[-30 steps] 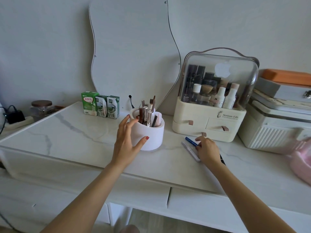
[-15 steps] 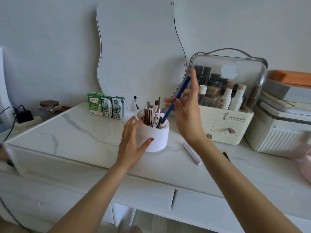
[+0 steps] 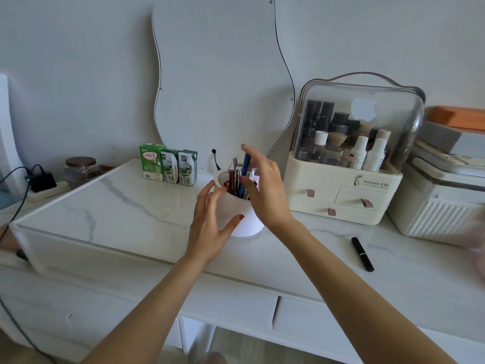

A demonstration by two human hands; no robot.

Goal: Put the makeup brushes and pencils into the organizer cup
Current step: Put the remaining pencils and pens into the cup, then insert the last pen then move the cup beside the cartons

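Note:
The white organizer cup (image 3: 249, 222) stands on the marble tabletop, with several brushes and pencils upright inside. My left hand (image 3: 210, 224) cups its left side, thumb on the front wall and fingers at the rim. A blue pencil (image 3: 246, 164) stands in the cup among the others. My right hand (image 3: 265, 190) hovers over the cup's right side with fingers spread, just beside the blue pencil and holding nothing. A black makeup tube (image 3: 362, 254) lies on the table to the right. My right forearm hides the table right of the cup.
A cream cosmetics case (image 3: 341, 200) with a clear dome stands right of the cup, white boxes (image 3: 441, 206) further right. Three milk cartons (image 3: 169, 168) and a wavy mirror (image 3: 223, 74) stand behind. A jar (image 3: 80, 169) and charger sit far left.
My right hand picked the blue pencil off the table, carried it to the cup and let it go inside. My left hand stayed on the cup.

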